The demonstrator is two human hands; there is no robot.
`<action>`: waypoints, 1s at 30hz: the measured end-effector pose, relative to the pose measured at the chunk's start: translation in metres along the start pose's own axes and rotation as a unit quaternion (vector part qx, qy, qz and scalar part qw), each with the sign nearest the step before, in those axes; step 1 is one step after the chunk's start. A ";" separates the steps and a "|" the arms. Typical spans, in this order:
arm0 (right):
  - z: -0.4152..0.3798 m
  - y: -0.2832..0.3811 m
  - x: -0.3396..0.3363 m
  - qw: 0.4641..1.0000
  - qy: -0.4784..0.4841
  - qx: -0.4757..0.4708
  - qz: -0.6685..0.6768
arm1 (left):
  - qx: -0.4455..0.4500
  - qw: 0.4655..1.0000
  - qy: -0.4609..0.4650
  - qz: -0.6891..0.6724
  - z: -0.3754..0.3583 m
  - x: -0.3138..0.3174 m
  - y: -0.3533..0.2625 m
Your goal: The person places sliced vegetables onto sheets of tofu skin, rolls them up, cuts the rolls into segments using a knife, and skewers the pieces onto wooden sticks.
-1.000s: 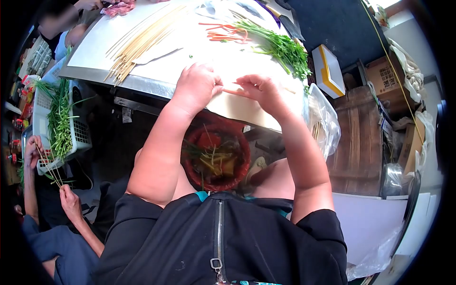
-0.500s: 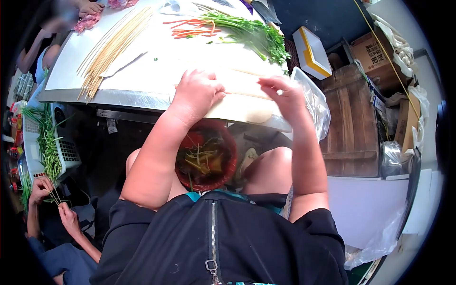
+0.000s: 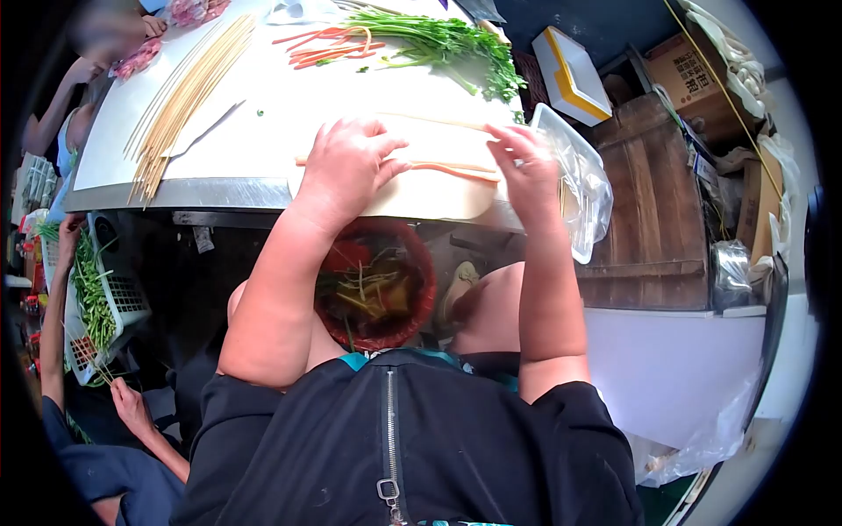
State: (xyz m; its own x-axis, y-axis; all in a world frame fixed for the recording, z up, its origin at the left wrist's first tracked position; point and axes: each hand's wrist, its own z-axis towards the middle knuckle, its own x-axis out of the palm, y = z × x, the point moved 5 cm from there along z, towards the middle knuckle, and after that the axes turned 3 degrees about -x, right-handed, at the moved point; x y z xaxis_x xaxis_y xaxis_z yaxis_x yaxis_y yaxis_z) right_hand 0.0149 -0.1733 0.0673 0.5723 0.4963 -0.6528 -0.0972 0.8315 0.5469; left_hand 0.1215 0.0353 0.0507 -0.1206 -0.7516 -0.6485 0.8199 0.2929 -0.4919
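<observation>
Bending over the pale sheet (image 3: 438,195) at the near edge of the surface (image 3: 281,101), the person has the left hand (image 3: 340,168) above an orange-brown strip (image 3: 456,169). The strip lies lengthwise on the sheet, its middle hidden by that hand and an end showing to its left. The left fingers are curved, with the thumb apart from them; whether they grasp the strip cannot be told. The right hand (image 3: 531,162) has bent fingers near the strip's right end, above the sheet's right side; its grasp cannot be told either.

Beyond the hands lie orange-red strips (image 3: 338,51) beside leafy green herbs (image 3: 478,54). To the left, a bundle of thin wooden sticks (image 3: 195,96) reaches the near edge, and raw meat (image 3: 139,60) lies at the far left. A clear plastic bag (image 3: 589,188) with sticks in it hangs at the right edge.

The surface is white with a metal edge. Below it, between the person's knees, stands a red bucket (image 3: 423,302) holding scraps in dark liquid. At left, a co-worker's hand (image 3: 132,405) is near thin sticks, below a white basket (image 3: 132,294) of green stalks (image 3: 95,294). At right are a white box with a yellow rim (image 3: 570,79), a wooden panel (image 3: 645,210) and a cardboard box (image 3: 688,74).
</observation>
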 end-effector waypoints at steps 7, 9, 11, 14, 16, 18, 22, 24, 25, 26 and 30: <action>-0.030 -0.012 -0.010 0.991 0.095 0.013 -0.088 | 0.022 0.998 0.059 0.026 0.001 0.019 -0.009; -0.028 -0.011 -0.008 0.991 0.083 -0.009 -0.104 | 0.032 0.998 0.042 0.036 0.002 0.019 -0.008; -0.026 -0.012 -0.006 0.990 0.071 -0.032 -0.120 | 0.031 0.998 0.041 0.038 0.002 0.021 -0.008; -0.023 -0.015 -0.006 0.990 0.058 -0.026 -0.129 | 0.024 0.998 0.044 0.035 0.001 0.021 -0.010; -0.023 -0.014 -0.008 0.992 0.082 -0.007 -0.093 | 0.016 0.998 0.046 0.031 0.002 0.021 -0.009; -0.021 -0.011 -0.010 0.990 0.095 -0.020 -0.100 | 0.025 0.999 0.032 0.013 0.003 0.020 -0.010; -0.012 -0.013 -0.007 0.987 0.125 -0.030 -0.095 | 0.044 0.998 0.028 0.032 0.005 0.022 -0.013; -0.007 -0.017 -0.006 0.984 0.153 -0.033 -0.083 | 0.066 0.995 0.030 0.063 0.005 0.022 -0.015; -0.003 -0.018 -0.002 0.981 0.179 -0.033 -0.073 | 0.064 0.995 0.028 0.066 0.005 0.021 -0.015; 0.006 -0.019 0.001 0.980 0.180 -0.037 -0.072 | 0.065 0.995 0.027 0.074 0.005 0.021 -0.015; 0.065 -0.042 0.017 0.985 0.093 -0.023 -0.141 | 0.052 0.995 0.040 0.077 0.003 0.021 -0.013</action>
State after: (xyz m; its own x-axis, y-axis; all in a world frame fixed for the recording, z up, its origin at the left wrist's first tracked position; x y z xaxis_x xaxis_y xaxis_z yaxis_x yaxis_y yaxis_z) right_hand 0.0819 -0.2158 0.0673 0.4237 0.2778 -0.8622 0.0056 0.9510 0.3092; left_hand 0.1102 0.0135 0.0452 -0.0310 -0.6516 -0.7580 0.8854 0.3340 -0.3233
